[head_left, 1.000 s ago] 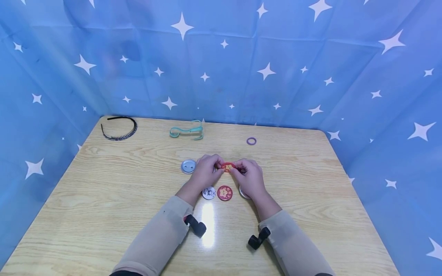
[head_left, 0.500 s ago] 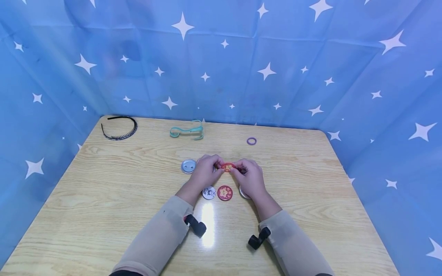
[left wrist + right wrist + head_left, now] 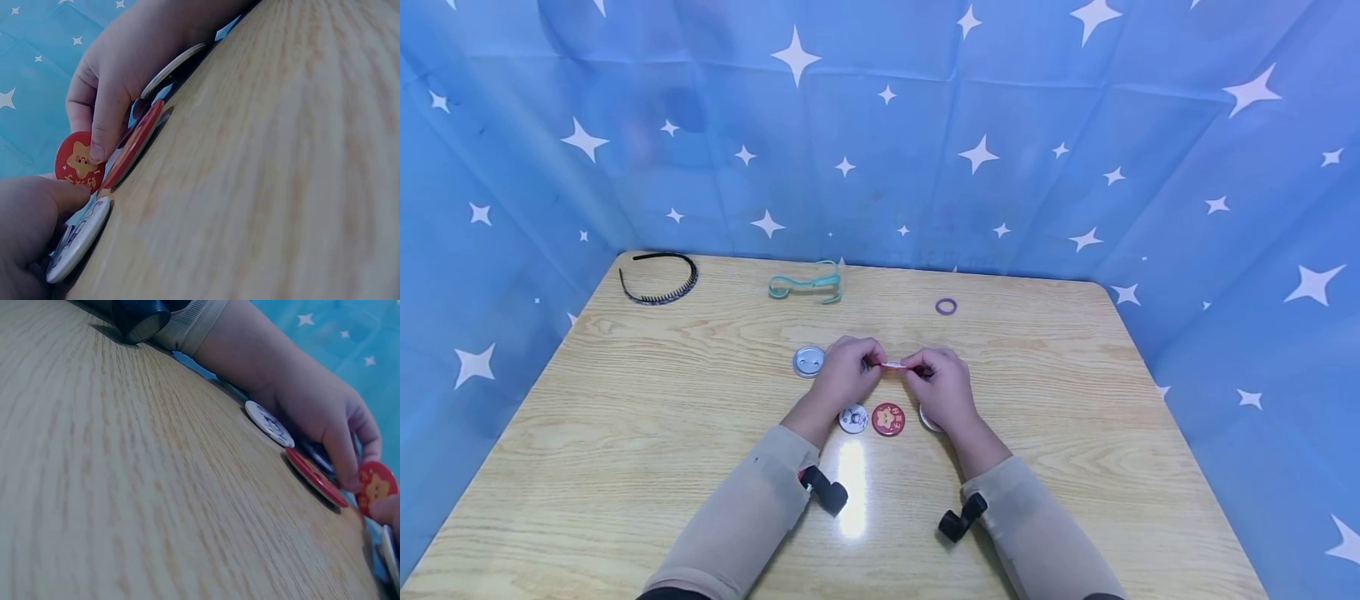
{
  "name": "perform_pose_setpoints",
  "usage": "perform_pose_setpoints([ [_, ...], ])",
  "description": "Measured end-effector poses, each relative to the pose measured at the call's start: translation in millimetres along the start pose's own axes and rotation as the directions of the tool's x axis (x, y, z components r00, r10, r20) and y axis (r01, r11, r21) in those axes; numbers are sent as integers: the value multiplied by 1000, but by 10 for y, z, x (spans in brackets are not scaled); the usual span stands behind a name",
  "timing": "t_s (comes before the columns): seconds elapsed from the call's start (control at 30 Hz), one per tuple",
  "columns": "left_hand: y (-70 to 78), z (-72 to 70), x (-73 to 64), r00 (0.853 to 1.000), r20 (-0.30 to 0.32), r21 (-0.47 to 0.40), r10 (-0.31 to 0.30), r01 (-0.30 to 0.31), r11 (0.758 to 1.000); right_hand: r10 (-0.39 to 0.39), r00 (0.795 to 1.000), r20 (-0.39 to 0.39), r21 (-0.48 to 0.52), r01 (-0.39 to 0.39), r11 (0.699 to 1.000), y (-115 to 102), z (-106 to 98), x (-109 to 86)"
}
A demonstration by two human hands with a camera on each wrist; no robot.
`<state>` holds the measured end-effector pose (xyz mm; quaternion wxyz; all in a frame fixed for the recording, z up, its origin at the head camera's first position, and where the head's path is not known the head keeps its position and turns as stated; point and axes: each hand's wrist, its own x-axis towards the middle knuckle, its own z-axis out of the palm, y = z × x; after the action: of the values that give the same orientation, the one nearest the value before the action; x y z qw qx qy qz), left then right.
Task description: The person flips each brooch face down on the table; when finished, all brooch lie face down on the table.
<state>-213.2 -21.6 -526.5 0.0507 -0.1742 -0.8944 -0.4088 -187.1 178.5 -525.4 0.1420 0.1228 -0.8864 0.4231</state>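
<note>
Red and glossy, a small badge (image 3: 893, 365) is standing nearly edge-on to the head view at the middle of the frame, its star face showing in both wrist views. The left hand (image 3: 846, 372) is pinching one side of its rim between thumb and fingers, and the right hand (image 3: 943, 387) is pinching the opposite side. Whether the lower rim is touching the surface (image 3: 1075, 400) is hard to tell. Light, even pressure from both sides should be serving best here, since a smooth disc is likely to be slipping or spinning if one thumb is pushing harder. Just below centre, a white badge (image 3: 853, 419), a second red badge (image 3: 888, 419) and a pale-rimmed badge (image 3: 929, 421), partly hidden by the right hand, are lying in a row, so dropping the wrists could be nudging them. A silver-backed badge (image 3: 808, 362) is lying just beside the left hand, limiting a leftward slide. Higher in the frame, a teal strap (image 3: 805, 284) and a purple hair tie (image 3: 946, 307) are lying towards the far edge. Both side edges are slanting well apart from the hands, leaving the widest room at middle right.
</note>
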Motion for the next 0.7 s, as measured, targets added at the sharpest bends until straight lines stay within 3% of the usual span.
perform_pose_setpoints([
  [0.7,-25,3,-12,999,48,5,11,-11,1000,9,999,31,-71,-7,997,-7,-8,-4],
])
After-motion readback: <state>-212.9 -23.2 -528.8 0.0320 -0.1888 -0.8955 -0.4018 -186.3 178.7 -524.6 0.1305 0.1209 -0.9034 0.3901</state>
